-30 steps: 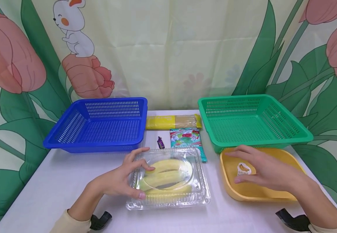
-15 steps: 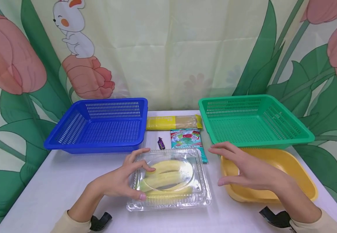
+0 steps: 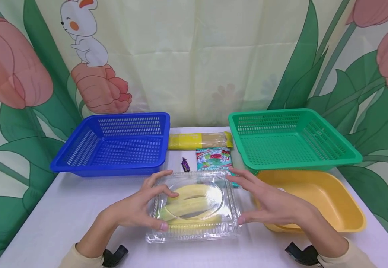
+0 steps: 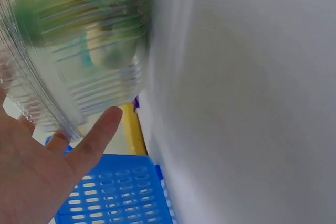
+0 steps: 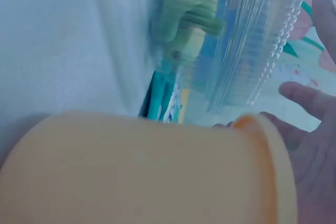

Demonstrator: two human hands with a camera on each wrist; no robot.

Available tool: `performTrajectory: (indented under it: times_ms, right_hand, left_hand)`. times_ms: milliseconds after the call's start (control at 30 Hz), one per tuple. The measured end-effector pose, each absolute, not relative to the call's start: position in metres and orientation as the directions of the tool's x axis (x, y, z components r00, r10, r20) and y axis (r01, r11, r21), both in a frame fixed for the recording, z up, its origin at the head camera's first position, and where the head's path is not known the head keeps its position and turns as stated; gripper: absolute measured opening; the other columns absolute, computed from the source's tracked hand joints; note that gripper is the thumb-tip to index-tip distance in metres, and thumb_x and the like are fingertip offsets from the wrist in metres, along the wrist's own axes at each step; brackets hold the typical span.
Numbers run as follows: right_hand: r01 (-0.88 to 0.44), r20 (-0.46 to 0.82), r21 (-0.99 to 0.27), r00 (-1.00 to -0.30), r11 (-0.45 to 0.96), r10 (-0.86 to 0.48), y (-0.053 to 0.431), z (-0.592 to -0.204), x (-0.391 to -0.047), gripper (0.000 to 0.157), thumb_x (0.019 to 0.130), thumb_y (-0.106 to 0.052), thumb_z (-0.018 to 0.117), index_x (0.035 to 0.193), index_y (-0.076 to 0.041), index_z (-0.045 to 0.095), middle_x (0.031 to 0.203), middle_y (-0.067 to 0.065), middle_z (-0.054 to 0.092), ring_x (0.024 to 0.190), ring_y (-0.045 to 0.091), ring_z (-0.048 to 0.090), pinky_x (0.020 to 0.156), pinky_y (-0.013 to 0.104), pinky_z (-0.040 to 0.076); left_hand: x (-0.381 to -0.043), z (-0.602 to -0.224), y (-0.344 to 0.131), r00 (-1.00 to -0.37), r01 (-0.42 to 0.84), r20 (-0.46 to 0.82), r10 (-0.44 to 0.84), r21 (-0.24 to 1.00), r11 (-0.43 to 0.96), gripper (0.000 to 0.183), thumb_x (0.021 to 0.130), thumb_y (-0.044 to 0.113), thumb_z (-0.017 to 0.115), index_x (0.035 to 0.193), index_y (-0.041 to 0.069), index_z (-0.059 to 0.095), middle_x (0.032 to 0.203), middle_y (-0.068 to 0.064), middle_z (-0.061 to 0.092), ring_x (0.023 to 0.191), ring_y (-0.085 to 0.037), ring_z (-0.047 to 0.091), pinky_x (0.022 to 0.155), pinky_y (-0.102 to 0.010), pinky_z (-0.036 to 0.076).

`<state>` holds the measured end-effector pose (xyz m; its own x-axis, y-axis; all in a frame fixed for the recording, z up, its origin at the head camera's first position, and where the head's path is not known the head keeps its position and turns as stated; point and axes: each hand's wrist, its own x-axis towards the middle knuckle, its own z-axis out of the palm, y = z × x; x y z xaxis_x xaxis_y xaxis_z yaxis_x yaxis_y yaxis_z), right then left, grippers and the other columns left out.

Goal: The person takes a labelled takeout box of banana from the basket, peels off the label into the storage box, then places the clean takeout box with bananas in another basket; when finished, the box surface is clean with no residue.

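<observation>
A clear plastic clamshell box (image 3: 194, 235) stands on the table in the middle of the head view, with yellow-green bananas (image 3: 190, 204) under its lid. At its left side my left hand (image 3: 130, 203) is spread, thumb toward the front and fingers over the lid's edge. My right hand (image 3: 272, 203) reaches the box's right side with fingers apart and slightly bent, fingertips right at the rim. Both hands flank the box from opposite sides. In the right wrist view the box's ridged wall (image 5: 247, 40) lies between the bananas and my spread fingers.
A yellow basin (image 3: 334, 201) stands under and beside my right forearm. Behind are a blue basket (image 3: 130, 149), a green basket (image 3: 274, 145), a yellow-and-clear pack of noodles (image 3: 200, 140), a teal candy bag (image 3: 214, 158) and a small purple wrapped sweet (image 3: 185, 164).
My right hand has moved left, from over the yellow basin to the box's right side. The basin appears slightly shifted at first, then still. My left hand keeps its place.
</observation>
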<state>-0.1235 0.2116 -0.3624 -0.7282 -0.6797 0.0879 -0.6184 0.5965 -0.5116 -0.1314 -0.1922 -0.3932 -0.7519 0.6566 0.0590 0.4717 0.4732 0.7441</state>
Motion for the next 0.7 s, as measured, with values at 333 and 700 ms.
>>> performTrajectory:
  times_ms: [333,700]
  right_hand:
    - [-0.638,0.071,-0.466,-0.717,0.613,-0.693,0.208,-0.372,-0.122,0.096,0.085,-0.061,0.076,0.163,-0.033,0.028,0.172,-0.004,0.012,0.140,0.031,0.050,0.096,0.047,0.056]
    - [-0.482,-0.053,-0.644,-0.746,0.594,-0.663,0.204,-0.374,-0.116,0.092,0.089,-0.058,0.074,0.163,-0.038,0.024,0.172,-0.006,0.008,0.132,0.021,0.060,0.106,0.046,0.052]
  left_hand:
    - [-0.126,-0.394,-0.196,-0.755,0.514,0.102,0.648,0.705,0.488,0.064,0.078,0.045,0.088,0.136,0.040,0.063,0.171,0.007,0.009,0.154,-0.040,0.006,0.102,-0.085,0.027]
    - [-0.115,-0.384,-0.210,-0.755,0.548,0.092,0.650,0.633,0.547,0.082,0.074,0.071,0.076,0.147,0.040,0.055,0.172,0.003,0.011,0.153,-0.047,0.015,0.102,-0.079,0.036]
